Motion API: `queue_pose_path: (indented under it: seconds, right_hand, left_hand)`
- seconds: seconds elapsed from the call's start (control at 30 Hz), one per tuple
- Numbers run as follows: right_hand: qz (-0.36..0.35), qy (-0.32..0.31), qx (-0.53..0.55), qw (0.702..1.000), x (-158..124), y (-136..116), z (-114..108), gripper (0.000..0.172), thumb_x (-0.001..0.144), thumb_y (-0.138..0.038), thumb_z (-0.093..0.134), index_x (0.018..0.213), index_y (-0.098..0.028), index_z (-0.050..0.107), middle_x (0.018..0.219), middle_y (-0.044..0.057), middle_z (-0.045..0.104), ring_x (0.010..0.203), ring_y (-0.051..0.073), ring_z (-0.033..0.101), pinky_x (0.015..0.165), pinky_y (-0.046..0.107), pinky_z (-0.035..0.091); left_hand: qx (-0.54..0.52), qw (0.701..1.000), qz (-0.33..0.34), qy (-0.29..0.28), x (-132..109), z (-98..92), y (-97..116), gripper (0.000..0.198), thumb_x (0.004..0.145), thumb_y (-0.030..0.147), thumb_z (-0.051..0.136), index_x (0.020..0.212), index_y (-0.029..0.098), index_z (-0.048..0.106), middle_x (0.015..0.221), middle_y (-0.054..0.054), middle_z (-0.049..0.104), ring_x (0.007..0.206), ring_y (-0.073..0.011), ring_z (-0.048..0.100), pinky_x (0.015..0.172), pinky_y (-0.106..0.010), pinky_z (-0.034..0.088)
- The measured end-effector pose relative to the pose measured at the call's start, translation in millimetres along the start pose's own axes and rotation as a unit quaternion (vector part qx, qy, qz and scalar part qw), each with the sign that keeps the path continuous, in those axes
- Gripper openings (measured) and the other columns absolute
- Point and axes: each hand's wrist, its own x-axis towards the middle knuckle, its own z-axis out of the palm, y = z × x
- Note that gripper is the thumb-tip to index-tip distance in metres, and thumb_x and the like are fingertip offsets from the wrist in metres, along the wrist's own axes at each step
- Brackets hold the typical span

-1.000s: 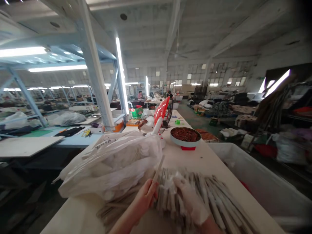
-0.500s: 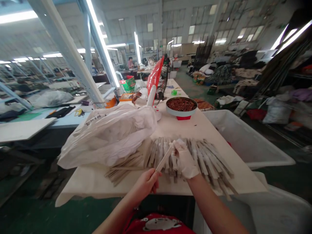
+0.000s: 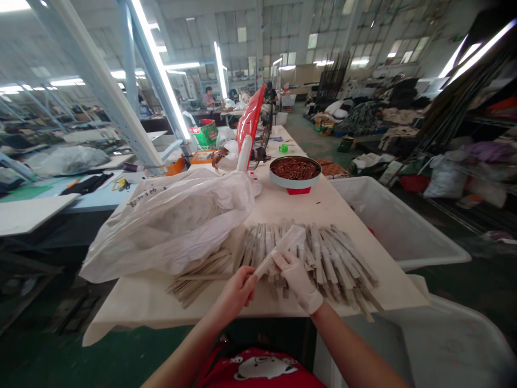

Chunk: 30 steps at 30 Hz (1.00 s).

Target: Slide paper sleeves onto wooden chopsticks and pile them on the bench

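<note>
My bare left hand [image 3: 239, 291] is closed on the near end of a beige flat strip [image 3: 264, 265], which slants away up to the right. Whitish, film-like material [image 3: 294, 235] covers the strip's far end. My right hand [image 3: 298, 282], in a thin white glove, has its fingers closed around the strip's middle. Beneath and beyond my hands lies a spread row of similar strips [image 3: 329, 264], several with shiny film on them. More bare strips [image 3: 197, 277] lie in a pile at the left, partly under a large white plastic bag [image 3: 173, 221].
A round tin [image 3: 295, 180] of brown pieces stands on a red base at the table's [image 3: 269, 207] right side. Behind the bag rises a red fan-like object [image 3: 251, 119]. White bins [image 3: 407, 226] flank the table's right edge. Two people [image 3: 209, 101] are in the background.
My right hand has slid down the strip towards my left hand, so the film-covered far end now shows. The camera view has shifted slightly.
</note>
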Motion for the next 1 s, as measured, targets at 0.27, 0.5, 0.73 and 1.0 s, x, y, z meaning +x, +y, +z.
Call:
queue_pose_path:
  seconds: [0.27,0.5,0.73,1.0]
  right_hand:
    - [0.033,0.031,0.161,0.986,13.7,-9.5,-17.6,0.046,0.079,-0.058,0.047,0.094,-0.019,0.066,0.08,0.005,0.067,0.078,0.019,0.059,0.073,0.031,0.047]
    - [0.079,-0.037,0.253,0.964,0.8,-10.0,-14.9,0.047,0.075,-0.054,0.057,0.103,-0.016,0.064,0.085,0.007,0.069,0.081,0.02,0.062,0.077,0.033,0.047]
    - [0.072,0.037,0.366,0.927,-6.1,6.9,-26.5,0.039,0.078,-0.049,0.055,0.097,-0.017,0.064,0.075,0.003,0.066,0.074,0.016,0.06,0.076,0.031,0.048]
    - [0.03,0.133,0.294,0.946,-12.5,10.2,-42.1,0.046,0.082,-0.057,0.044,0.099,-0.019,0.063,0.079,0.005,0.068,0.076,0.018,0.06,0.07,0.03,0.047]
  left_hand:
    - [0.074,0.996,0.003,-0.041,7.1,4.1,-4.2,0.034,0.083,0.049,0.04,0.073,0.017,0.048,0.044,0.009,0.039,0.037,-0.0066,0.034,0.038,-0.019,0.025]
    - [0.053,0.998,0.004,-0.046,19.8,24.9,-7.7,0.033,0.08,0.049,0.04,0.07,0.018,0.046,0.046,0.007,0.041,0.04,-0.0077,0.036,0.041,-0.019,0.028]
    - [0.052,0.998,0.004,-0.045,26.5,47.8,-19.2,0.032,0.08,0.048,0.039,0.068,0.018,0.043,0.045,0.008,0.039,0.039,-0.0071,0.034,0.039,-0.019,0.026]
    - [0.05,0.995,0.014,-0.083,28.4,56.5,-18.0,0.032,0.081,0.047,0.04,0.069,0.018,0.045,0.046,0.008,0.041,0.04,-0.0073,0.036,0.041,-0.019,0.028]
